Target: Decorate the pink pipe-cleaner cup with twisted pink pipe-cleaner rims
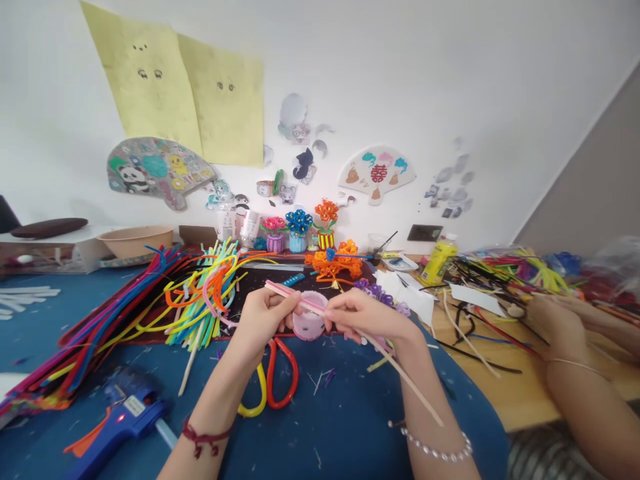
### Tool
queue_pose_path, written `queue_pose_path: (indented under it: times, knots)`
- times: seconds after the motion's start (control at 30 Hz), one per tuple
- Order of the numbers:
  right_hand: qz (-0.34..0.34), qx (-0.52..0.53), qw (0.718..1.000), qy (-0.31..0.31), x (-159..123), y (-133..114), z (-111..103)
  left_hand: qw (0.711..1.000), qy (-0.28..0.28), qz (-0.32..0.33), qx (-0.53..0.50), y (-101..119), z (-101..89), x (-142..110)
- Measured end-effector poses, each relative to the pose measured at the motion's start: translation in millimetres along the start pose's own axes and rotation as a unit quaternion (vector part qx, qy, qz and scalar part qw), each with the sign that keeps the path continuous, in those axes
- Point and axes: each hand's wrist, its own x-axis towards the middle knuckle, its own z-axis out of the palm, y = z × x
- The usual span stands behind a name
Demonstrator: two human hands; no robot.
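Observation:
My left hand [267, 313] is closed, thumb and fingers pinching pink and white pipe cleaners [281, 289] whose ends stick out to the upper left. My right hand [363, 312] pinches the same strands a short way to the right. From under it a long pale pipe cleaner [407, 383] trails down across my right forearm. Between and just below my hands is a small pale pink cup [309, 328] with a scalloped rim; whether my fingers touch it I cannot tell. Scissors [283, 373] with one red and one yellow handle loop lie below, their blades hidden.
A blue glue gun [127, 417] with its light on lies at the lower left. Bundles of coloured pipe cleaners [215, 293] spread behind it. Finished flower pots [299, 233] stand by the wall. A yellow bottle [439, 261] and a co-worker's hands [560, 320] are at the right.

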Motion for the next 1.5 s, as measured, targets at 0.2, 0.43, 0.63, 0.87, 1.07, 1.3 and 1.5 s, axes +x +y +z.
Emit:
queue_pose_path:
  times: [0.2, 0.43, 0.63, 0.87, 1.07, 1.3, 1.5]
  knots:
    - [-0.1, -0.024, 0.99, -0.097, 1.8, -9.9, 5.9, 0.998, -0.038, 0.023, -0.037, 9.4, -2.0, -8.4]
    - [-0.128, 0.157, 0.97, 0.131, 18.5, -5.6, 19.8, 0.982, -0.188, -0.017, -0.005, 13.4, -5.0, -13.8]
    - [-0.099, 0.206, 0.962, 0.147, 28.7, -12.5, 36.9, 0.977, -0.208, -0.029, 0.029, 15.0, -1.2, -13.2]
    - [-0.104, 0.214, 0.956, 0.171, 31.0, -9.2, 36.7, 0.983, -0.174, -0.03, 0.045, 11.9, 0.3, -10.9]
    - [-0.088, 0.231, 0.958, 0.146, 29.9, -11.2, 36.5, 0.983, -0.17, -0.035, 0.052, 5.1, -1.4, -9.7]
    - [-0.098, 0.242, 0.955, 0.143, 31.1, -12.1, 38.3, 0.98, -0.191, -0.018, 0.051, 7.3, -2.9, -9.8]
    - [-0.121, 0.228, 0.945, 0.201, 34.3, -17.7, 36.5, 0.992, -0.099, 0.06, 0.048, 14.3, -4.3, -9.3]
